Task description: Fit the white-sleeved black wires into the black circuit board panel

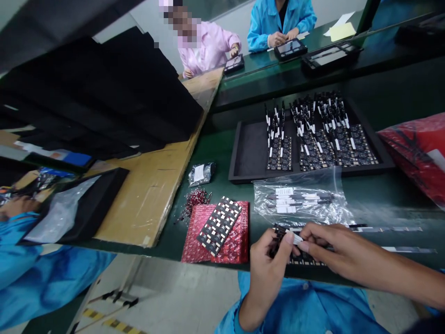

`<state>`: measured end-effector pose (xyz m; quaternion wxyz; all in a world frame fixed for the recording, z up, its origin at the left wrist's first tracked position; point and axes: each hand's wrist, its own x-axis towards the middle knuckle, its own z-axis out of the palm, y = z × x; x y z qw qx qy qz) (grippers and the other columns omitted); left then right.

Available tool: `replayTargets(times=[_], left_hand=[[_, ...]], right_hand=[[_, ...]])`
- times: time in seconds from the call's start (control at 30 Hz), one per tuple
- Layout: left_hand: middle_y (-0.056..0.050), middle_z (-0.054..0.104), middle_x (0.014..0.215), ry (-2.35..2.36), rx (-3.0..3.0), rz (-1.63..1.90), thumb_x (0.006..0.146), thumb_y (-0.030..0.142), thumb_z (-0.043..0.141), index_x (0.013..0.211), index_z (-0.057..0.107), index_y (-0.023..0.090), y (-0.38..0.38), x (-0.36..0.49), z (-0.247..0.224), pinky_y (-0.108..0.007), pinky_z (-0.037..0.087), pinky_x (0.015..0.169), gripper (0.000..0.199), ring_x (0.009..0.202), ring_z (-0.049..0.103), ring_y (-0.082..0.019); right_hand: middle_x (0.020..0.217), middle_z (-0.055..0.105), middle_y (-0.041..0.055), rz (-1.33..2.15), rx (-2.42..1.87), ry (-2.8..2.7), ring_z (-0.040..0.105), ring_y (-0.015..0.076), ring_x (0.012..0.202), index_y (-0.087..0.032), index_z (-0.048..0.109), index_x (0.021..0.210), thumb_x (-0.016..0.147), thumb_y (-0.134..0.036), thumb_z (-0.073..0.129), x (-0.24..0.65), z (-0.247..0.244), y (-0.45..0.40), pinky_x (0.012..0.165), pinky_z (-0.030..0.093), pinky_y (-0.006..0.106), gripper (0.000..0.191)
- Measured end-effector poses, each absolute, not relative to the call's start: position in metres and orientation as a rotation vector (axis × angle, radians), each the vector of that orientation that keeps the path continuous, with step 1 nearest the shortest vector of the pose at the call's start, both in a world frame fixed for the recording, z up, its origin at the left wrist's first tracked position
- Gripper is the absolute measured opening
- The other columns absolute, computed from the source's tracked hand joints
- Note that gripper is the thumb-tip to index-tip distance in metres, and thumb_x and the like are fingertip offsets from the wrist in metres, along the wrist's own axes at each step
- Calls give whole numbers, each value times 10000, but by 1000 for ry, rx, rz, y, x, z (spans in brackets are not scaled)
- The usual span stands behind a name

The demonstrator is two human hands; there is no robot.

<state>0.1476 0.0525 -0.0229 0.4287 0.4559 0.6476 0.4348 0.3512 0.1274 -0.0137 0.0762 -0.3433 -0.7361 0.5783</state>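
Near the table's front edge, my left hand is closed around a small dark circuit board, mostly covered by the fingers. My right hand pinches a thin flat strip with a white section against that board. The fingertips of both hands almost meet, and they hide where strip and board join. Beneath the hands lies a panel of circuit boards, partly covered. Just beyond them a clear plastic bag holds several black and white strips.
A black foam tray holds rows of circuit boards with upright strips. On the left, a board panel rests on red bubble wrap, beside small loose parts and a silvery packet. A red bag lies right. Co-workers sit opposite and left.
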Motion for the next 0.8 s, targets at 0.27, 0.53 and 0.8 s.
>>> replayTargets(times=[0.27, 0.53, 0.8], left_hand=[[65, 690, 612, 1624, 1151, 1065, 885, 550, 606, 772, 632, 194, 55, 148, -22, -158, 511, 540, 374, 539, 629, -55], [53, 709, 682, 1600, 1218, 1059, 916, 530, 575, 828, 629, 198, 54, 149, -16, -166, 532, 604, 348, 632, 671, -73], [82, 707, 694, 1741, 1347, 1112, 932, 464, 580, 827, 637, 230, 46, 145, -22, -170, 536, 630, 263, 658, 670, -64]], right_hand=[[655, 589, -60, 1882, -1037, -2121, 559, 200, 528, -308, 686, 989, 1218, -622, 472, 353, -15, 128, 495, 388, 304, 443], [718, 655, -43, 1806, -1018, -2120, 611, 218, 641, -309, 705, 961, 1209, -609, 524, 354, -17, 131, 612, 425, 323, 430], [766, 608, -62, 1711, -1149, -2113, 563, 204, 700, -290, 772, 1017, 1179, -644, 643, 371, -13, 140, 632, 380, 318, 411]])
